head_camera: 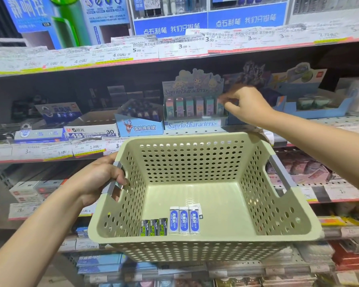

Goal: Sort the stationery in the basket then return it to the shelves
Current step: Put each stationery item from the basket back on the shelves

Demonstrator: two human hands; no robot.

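A pale green perforated basket (pixel 195 162) is held in front of store shelves, tilted toward the camera. On its floor, against the near wall at about 6 o'clock, two groups of erasers lie side by side: three dark-sleeved erasers (pixel 154 227) on the left and three white erasers with blue labels (pixel 184 219) just to their right, the two groups almost touching. The grey handle at the basket's 9 o'clock side is gripped by the left hand (pixel 100 179), its fingers curled through the handle opening.

Farther away, at about 1 o'clock beyond the basket's far rim, the right hand (pixel 246 104) is stretched to the shelf. Its fingertips (pixel 223 98) are drawn together at the right end of a Sanrio Characters display box (pixel 193 124), at the last of the row of pastel erasers (pixel 192 106) standing upright there; blur prevents telling whether anything is pinched between them. To the left of that box, at 11 o'clock, a blue roller-eraser box (pixel 140 127) and a 4B eraser carton (pixel 92 132) are seen. Price labels (pixel 120 54) are fixed along the upper shelf edge at 12 o'clock.
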